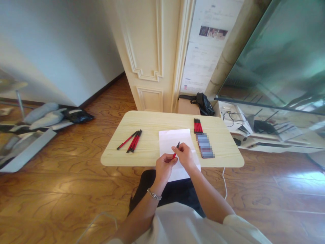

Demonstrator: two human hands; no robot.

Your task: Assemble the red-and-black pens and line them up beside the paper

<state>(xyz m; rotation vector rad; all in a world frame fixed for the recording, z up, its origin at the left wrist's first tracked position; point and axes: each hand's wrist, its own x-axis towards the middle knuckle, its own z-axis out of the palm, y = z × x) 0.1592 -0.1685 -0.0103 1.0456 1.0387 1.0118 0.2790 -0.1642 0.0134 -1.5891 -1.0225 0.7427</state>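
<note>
My left hand (164, 166) and my right hand (185, 155) meet over the near edge of a white sheet of paper (175, 140) on a small light wooden table (142, 156). Both are closed on one red and black pen (175, 151), my left hand at its lower end, my right hand near its black tip. Several matching pens (132, 140) lie loose on the table to the left. A tidy bundle of the same pens (198, 125) lies at the back right.
A blurred flat object (205, 145) lies right of the paper. Behind the table are a cream panelled door (147, 51), a black bag (204, 103) on a box, and a low shelf with cables (254, 128). Bags (50, 115) lie on the wooden floor at left.
</note>
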